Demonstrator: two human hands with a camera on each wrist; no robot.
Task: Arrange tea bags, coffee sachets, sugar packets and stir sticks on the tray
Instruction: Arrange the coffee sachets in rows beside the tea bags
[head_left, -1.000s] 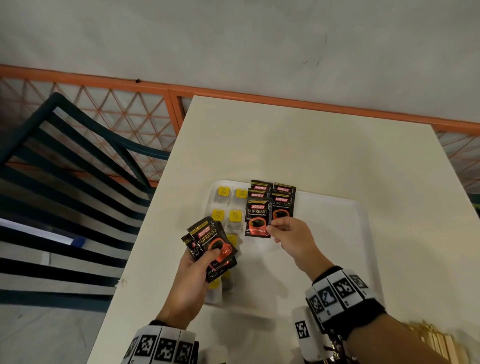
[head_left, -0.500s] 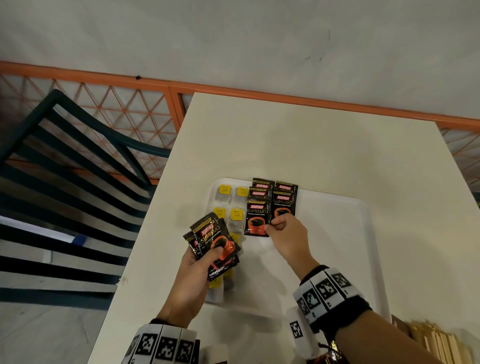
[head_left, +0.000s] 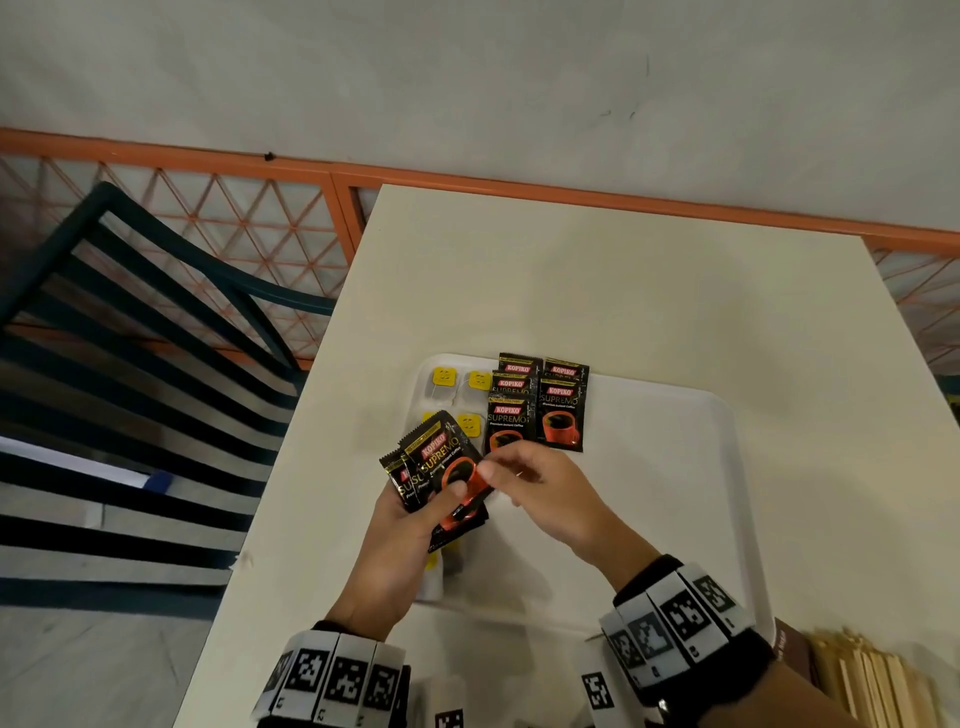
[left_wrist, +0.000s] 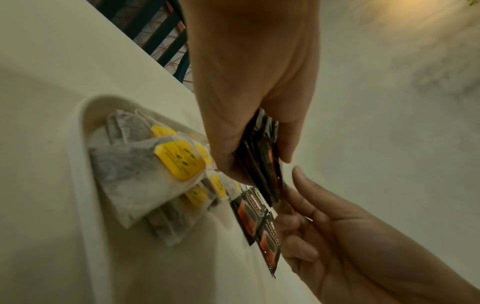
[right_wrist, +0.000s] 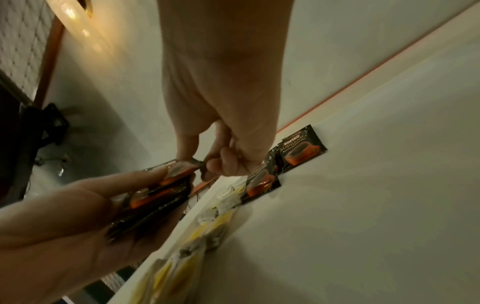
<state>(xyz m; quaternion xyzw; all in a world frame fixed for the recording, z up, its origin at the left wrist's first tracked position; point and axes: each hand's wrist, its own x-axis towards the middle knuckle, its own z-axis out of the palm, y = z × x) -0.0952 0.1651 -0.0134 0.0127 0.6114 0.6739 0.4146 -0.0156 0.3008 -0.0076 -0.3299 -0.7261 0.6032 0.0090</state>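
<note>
A white tray (head_left: 675, 467) lies on the cream table. Tea bags (head_left: 445, 376) with yellow tags fill its left side (left_wrist: 145, 170). Several black coffee sachets (head_left: 561, 415) lie in two overlapping columns beside them (right_wrist: 301, 150). My left hand (head_left: 410, 519) grips a fanned stack of coffee sachets (head_left: 441, 467) above the tray's left edge (left_wrist: 262, 164). My right hand (head_left: 535, 488) pinches the right edge of the stack's top sachet (right_wrist: 182, 166) between thumb and forefinger. Wooden stir sticks (head_left: 872, 680) lie at the table's near right corner.
A dark green slatted chair (head_left: 156, 312) stands left of the table. An orange mesh railing (head_left: 260, 223) runs behind it. The table's left edge lies close to the tray. A brown box (head_left: 789, 649) sits by the stir sticks.
My right hand has let go of the sachet it laid on the tray and has come back left to the stack in my left hand. It now pinches the top sachet.
</note>
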